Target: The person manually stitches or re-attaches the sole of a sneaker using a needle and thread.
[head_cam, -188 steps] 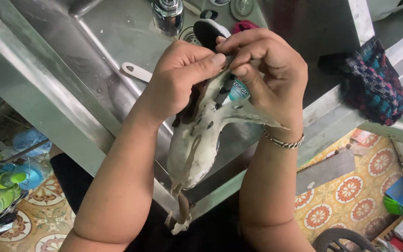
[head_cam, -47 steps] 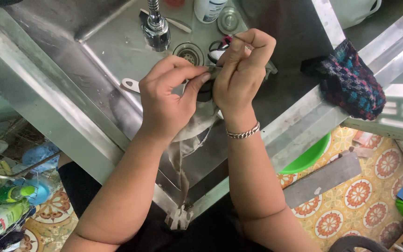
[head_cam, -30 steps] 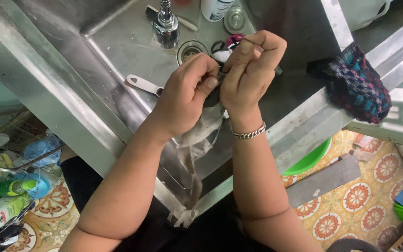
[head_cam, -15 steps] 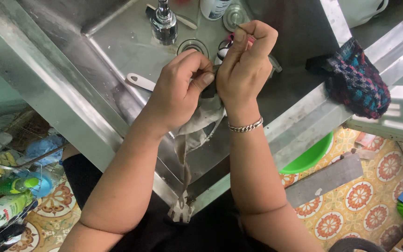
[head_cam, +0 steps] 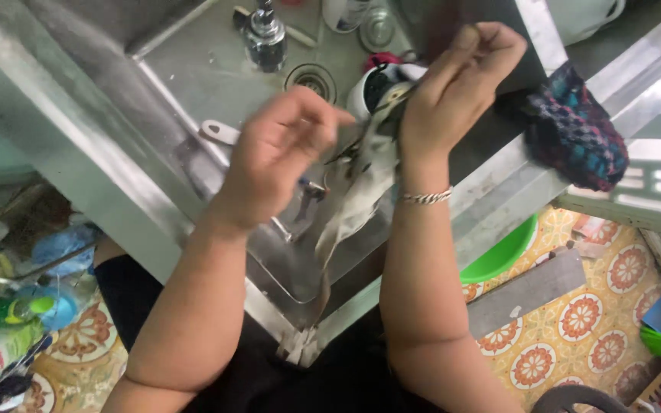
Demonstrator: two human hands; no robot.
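Two hands work above the steel sink [head_cam: 193, 84]: the right hand [head_cam: 453, 84] pinches a limp grey fish [head_cam: 361, 191] hanging over the sink's near edge. The left hand [head_cam: 277, 153], blurred, curls half-closed beside it. A white bottle [head_cam: 343, 11] stands at the far edge.

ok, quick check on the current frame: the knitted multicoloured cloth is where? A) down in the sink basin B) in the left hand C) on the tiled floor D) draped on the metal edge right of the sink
D: the knitted cloth hangs over the steel counter edge, right of the right hand.
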